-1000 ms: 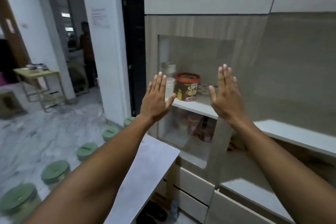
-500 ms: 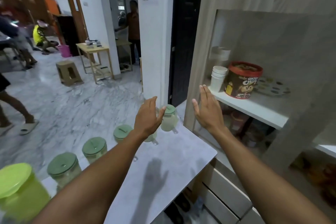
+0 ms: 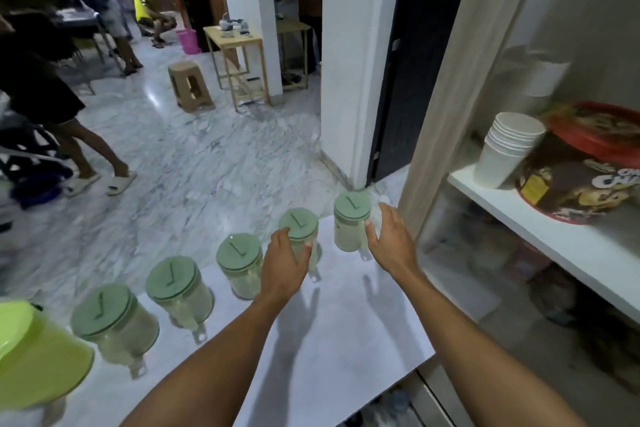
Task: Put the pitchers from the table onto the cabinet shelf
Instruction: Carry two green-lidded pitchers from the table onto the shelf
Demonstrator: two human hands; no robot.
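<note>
Several clear pitchers with sage-green lids stand in a row on the white table (image 3: pixel 346 350). The farthest pitcher (image 3: pixel 350 222) is beside the cabinet side. My right hand (image 3: pixel 393 241) is open just right of it, thumb close to its wall. My left hand (image 3: pixel 284 265) cups the near side of the second pitcher (image 3: pixel 300 226), fingers still apart; that pitcher stands on the table. Three more pitchers (image 3: pixel 239 265) (image 3: pixel 177 289) (image 3: pixel 112 321) follow toward me. The white cabinet shelf (image 3: pixel 512 215) is to the right, higher than the table.
A stack of paper cups (image 3: pixel 504 149) and a red-lidded cocoa tub (image 3: pixel 581 180) occupy the shelf's left end. A lime-green container (image 3: pixel 33 354) sits at the table's near left. A white pillar (image 3: pixel 353 62), a stool (image 3: pixel 190 85) and people on the marble floor are beyond.
The view has swung down from the cabinet to the table. Both hands dropped from shelf height to the two farthest pitchers; the left hand now rests against one.
</note>
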